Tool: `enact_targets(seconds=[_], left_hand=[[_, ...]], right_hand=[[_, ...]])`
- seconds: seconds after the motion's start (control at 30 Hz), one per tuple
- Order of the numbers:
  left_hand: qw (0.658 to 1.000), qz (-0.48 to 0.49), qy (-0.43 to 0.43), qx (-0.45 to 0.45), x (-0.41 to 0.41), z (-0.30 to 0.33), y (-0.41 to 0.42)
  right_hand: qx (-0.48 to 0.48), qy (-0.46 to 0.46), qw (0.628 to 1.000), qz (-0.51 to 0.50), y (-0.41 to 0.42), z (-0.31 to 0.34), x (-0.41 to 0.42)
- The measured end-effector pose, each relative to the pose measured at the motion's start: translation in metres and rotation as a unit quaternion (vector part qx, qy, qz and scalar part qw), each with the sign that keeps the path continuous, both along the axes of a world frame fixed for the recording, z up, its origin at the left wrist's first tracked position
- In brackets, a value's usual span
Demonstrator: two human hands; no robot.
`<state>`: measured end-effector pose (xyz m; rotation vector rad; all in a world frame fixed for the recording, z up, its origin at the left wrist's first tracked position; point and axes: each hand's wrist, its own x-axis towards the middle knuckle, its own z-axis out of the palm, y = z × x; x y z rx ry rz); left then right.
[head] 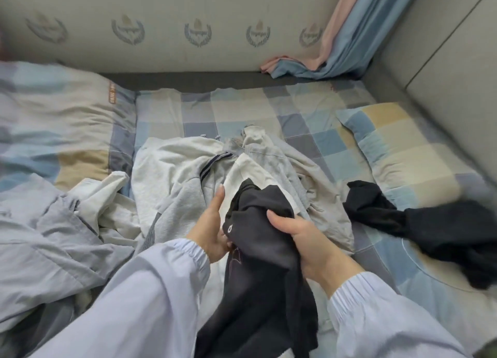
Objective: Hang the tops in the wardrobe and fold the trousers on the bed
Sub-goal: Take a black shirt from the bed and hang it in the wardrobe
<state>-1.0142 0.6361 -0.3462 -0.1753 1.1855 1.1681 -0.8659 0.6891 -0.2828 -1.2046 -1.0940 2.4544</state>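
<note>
We are holding a dark garment (258, 263) in both hands over the bed (309, 121), near the centre of the view and trailing toward 6 o'clock. Our right hand (304, 239) is gripping a bunched fold of it, thumb curled over the top; our left hand (212, 223) is holding its other edge, thumb stretched up along the cloth, the fingers hidden behind it. We cannot tell whether it is a top or trousers. Just beyond it, toward 12 o'clock, a heap of pale grey and cream clothes (204, 175) is lying on the checked sheet. At 3 o'clock a second black garment (430, 223) is sprawling beside a checked pillow (398, 148). At 9 o'clock a crumpled pale blue garment (48, 236) is lying, with another pillow (53, 115) behind it toward 10 o'clock. Curtains (347, 40) are hanging at 1 o'clock.
</note>
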Motion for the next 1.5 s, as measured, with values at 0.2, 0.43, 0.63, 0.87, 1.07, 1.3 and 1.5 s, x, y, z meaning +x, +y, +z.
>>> enact_targets(seconds=[0.2, 0.43, 0.63, 0.87, 1.07, 1.3, 1.5], left_hand=[[0.989, -0.001, -0.047, 0.143, 0.031, 0.169, 0.000], [0.880, -0.227, 0.255, 0.330, 0.143, 0.372, -0.062], [0.778, -0.296, 0.343, 0.435, 0.214, 0.438, -0.116], [0.612, -0.355, 0.403, 0.581, 0.289, 0.504, -0.187], [0.406, -0.506, 0.456, 0.610, 0.357, 0.522, -0.246], [0.363, -0.661, 0.316, 0.576, 0.462, 0.488, -0.302], [0.430, -0.651, 0.206, 0.591, 0.588, 0.478, -0.370]], right_hand=[[0.121, -0.003, 0.988, 0.100, -0.041, 0.161, 0.060], [0.506, -0.279, 0.813, -0.075, -0.100, 0.320, 0.142], [0.624, -0.297, 0.710, -0.137, -0.163, 0.380, 0.209], [0.733, -0.385, 0.438, -0.350, -0.266, 0.424, 0.283], [0.551, -0.288, 0.478, -0.620, -0.365, 0.473, 0.390], [0.436, -0.312, 0.465, -0.704, -0.521, 0.473, 0.512], [0.329, -0.326, 0.458, -0.759, -0.643, 0.474, 0.580]])
